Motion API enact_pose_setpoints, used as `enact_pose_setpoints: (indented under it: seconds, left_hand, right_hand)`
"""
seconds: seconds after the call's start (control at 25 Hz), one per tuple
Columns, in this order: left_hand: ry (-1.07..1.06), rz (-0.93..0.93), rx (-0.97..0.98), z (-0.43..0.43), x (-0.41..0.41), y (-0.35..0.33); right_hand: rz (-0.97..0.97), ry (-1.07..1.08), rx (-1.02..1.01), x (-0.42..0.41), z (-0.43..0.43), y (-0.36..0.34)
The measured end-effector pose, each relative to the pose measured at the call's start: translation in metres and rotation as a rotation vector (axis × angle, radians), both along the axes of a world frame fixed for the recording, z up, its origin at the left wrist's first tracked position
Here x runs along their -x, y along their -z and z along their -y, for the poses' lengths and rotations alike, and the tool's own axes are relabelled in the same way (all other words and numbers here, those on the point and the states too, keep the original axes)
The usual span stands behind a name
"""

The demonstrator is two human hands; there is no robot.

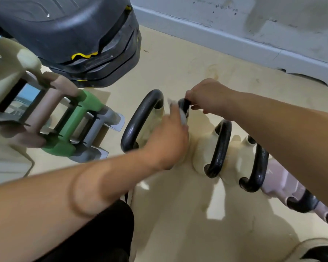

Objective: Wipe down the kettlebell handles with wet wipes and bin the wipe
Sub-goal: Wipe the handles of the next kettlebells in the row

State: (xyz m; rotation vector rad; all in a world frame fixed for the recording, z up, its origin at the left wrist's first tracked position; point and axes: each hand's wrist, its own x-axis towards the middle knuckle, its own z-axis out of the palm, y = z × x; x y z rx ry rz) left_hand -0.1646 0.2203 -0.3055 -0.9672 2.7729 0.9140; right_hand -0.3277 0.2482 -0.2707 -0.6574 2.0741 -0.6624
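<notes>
Scuffed grey wall, pale floor, kettlebells lined up in a row so the black loop handles are easy to reach one after another. Right hand [206,95] is clamped on top of the second handle [184,104], probably steadying it, while the left hand [169,140] pinches a white wipe [180,112] against its side. Handles look pebbly cast iron, bodies smooth cream coating. Dumbbells [72,123] sit racked nearby.

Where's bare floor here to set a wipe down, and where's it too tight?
Free: the beige floor between the grey skirting board and the right hand; also the patch near the bottom, below the row of black kettlebell handles. Crowded: around the left hand with the white wet wipe, and beside the dumbbell rack.
</notes>
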Motion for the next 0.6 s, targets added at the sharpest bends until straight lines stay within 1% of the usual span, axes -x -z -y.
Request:
enact_pose_setpoints:
  seconds: [0.08,0.16,0.2,0.24,0.28,0.32,0.36,0.4,0.44,0.52,0.56,0.6]
  left_hand:
    - [0.020,0.105,-0.081,0.039,0.049,0.000]
    - [0.084,0.227,-0.122,0.052,0.070,-0.008]
    - [0.105,0.246,-0.073,0.047,0.064,-0.011]
    - [0.123,0.254,0.057,0.035,0.048,-0.014]
    - [0.169,0.261,0.255,0.021,0.031,-0.014]
    - [0.241,0.288,0.413,0.009,0.015,-0.013]
    - [0.314,0.325,0.520,0.001,0.002,-0.014]
    - [0.363,0.356,0.556,-0.003,-0.004,-0.015]
    - [0.370,0.362,0.537,-0.001,-0.003,-0.019]
    - [0.264,0.331,0.423,0.008,0.014,-0.021]
    - [0.223,0.331,0.348,0.016,0.027,-0.022]
    - [0.212,0.369,0.287,0.022,0.043,-0.024]
  right_hand:
    - [0.036,0.050,0.002,-0.003,-0.001,0.000]
    - [0.063,0.112,-0.005,-0.004,-0.004,-0.002]
    - [0.080,0.124,-0.010,-0.004,-0.005,-0.004]
    - [0.095,0.116,-0.017,-0.004,-0.006,-0.005]
    - [0.103,0.096,-0.024,-0.004,-0.006,-0.007]
    - [0.105,0.085,-0.026,-0.003,-0.006,-0.007]
    - [0.123,0.103,-0.025,-0.001,-0.006,-0.006]
    - [0.159,0.130,-0.028,0.000,-0.007,-0.005]
    - [0.202,0.149,-0.034,0.001,-0.009,-0.004]
    - [0.265,0.142,-0.019,0.004,-0.014,-0.003]
    - [0.250,0.155,-0.005,0.005,-0.016,-0.002]
    - [0.187,0.172,0.004,0.006,-0.019,0.001]
